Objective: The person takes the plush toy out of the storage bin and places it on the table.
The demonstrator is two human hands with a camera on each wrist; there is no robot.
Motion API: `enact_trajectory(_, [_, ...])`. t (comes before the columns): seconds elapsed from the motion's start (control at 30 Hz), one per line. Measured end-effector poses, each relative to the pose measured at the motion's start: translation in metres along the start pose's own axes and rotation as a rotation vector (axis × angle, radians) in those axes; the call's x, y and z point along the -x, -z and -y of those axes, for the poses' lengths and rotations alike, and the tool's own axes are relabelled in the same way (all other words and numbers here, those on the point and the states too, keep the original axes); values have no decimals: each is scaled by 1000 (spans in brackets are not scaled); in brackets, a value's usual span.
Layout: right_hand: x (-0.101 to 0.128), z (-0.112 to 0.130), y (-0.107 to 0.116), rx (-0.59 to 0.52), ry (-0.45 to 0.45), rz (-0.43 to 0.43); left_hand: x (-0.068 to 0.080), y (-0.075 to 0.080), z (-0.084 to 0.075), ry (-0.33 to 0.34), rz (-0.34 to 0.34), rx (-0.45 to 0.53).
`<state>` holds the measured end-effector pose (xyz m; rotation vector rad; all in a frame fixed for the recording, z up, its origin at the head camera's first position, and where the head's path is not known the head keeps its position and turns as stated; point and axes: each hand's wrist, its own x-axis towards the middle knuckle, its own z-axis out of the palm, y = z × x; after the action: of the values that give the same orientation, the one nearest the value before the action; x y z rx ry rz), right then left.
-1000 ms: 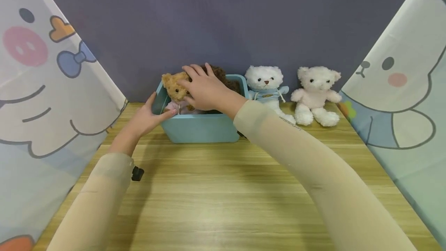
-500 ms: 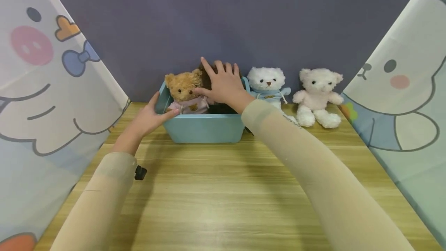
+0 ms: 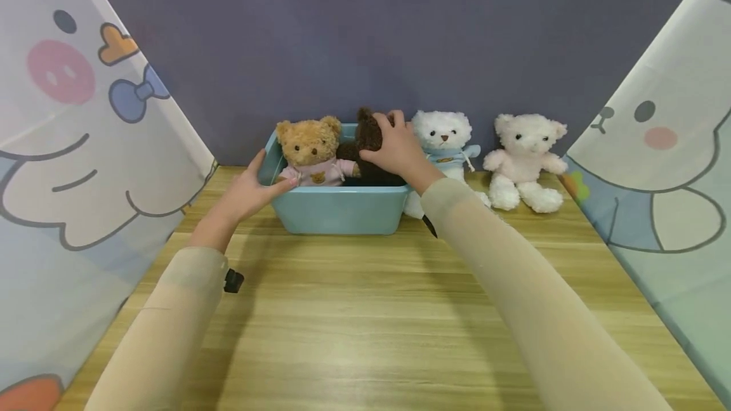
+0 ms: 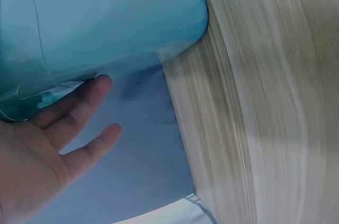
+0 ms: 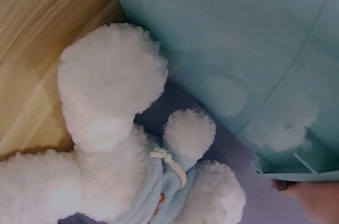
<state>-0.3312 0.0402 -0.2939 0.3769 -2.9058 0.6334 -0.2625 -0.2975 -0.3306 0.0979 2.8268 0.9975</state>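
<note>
A light-blue storage bin (image 3: 337, 211) stands near the back wall. My left hand (image 3: 245, 194) holds its near left corner, thumb at the front rim. In the left wrist view, the fingers (image 4: 79, 121) lie along the outside wall. Inside the bin, a tan teddy bear (image 3: 309, 142) in a pink top sits upright at the left. Beside it is a dark brown teddy bear (image 3: 367, 132). My right hand (image 3: 398, 150) grips this brown bear around its head, covering most of its face. The right wrist view catches only part of that hand and a little brown fur.
Right of the bin sits a white teddy bear (image 3: 442, 130) in a blue hoodie, close to the bin's wall. Farther right is another white teddy bear (image 3: 525, 157) in a pale pink top. Wooden tabletop (image 3: 342, 309) spreads in front; a grey wall rises behind.
My right hand has moved right, from over the tan bear to the brown bear, and its spread fingers have bent around it. The tan bear is now uncovered. The left hand stays at the bin.
</note>
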Motion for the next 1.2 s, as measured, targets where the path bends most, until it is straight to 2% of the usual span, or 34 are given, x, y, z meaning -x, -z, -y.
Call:
enact_trajectory(0.17, [4,-5,0,10,89,-32,-2,-1,-1,-3,0,-5])
enact_trajectory(0.37, [8,-1,1,68,171,-22,-3,0,0,-4,-3,-1])
enact_trajectory(0.73, [13,-1,2,-11,167,-38,-2,0,0,-12,-8,-18])
enact_trajectory(0.97, [17,0,4,-31,208,-73,-2,0,-2,0,5,-6])
enact_trajectory(1.07, [20,6,10,-10,276,-111,-1,-1,-1,7,18,-4])
enact_trajectory(1.2, [26,25,30,62,416,-182,1,-1,-2,7,8,5])
